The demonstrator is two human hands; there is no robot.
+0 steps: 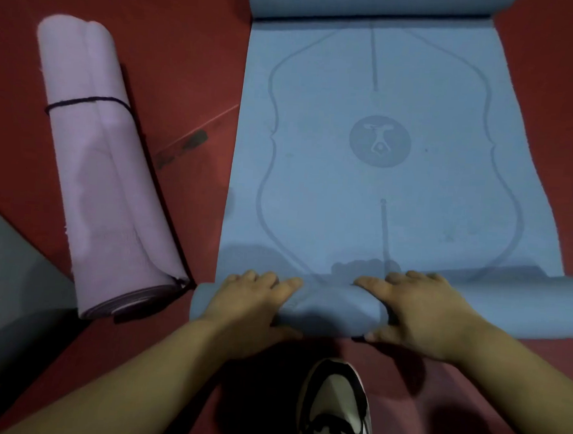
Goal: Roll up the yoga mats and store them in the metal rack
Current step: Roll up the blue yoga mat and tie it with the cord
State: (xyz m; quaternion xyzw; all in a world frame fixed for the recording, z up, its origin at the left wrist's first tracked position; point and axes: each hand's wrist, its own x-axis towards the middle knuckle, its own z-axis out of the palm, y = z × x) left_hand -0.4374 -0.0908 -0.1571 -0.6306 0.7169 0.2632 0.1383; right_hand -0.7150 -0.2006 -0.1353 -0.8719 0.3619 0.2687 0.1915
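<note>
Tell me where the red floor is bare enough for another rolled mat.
Bare red floor lies in the strip between the rolled pink mat and the blue mat, wider at the far end, and along the blue mat's right edge. Crowded: the blue mat's near end, where the left hand and right hand grip its roll, close to the shoe.

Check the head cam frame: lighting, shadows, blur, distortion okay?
Head view: dim light, no glare; soft shadows of the left hand and right hand fall on the blue mat just ahead of the fingers; the wide-angle lens bows the mat's long edges; overall soft, with the pink rolled mat looking smeared, though the blue mat's printed lines are readable.
</note>
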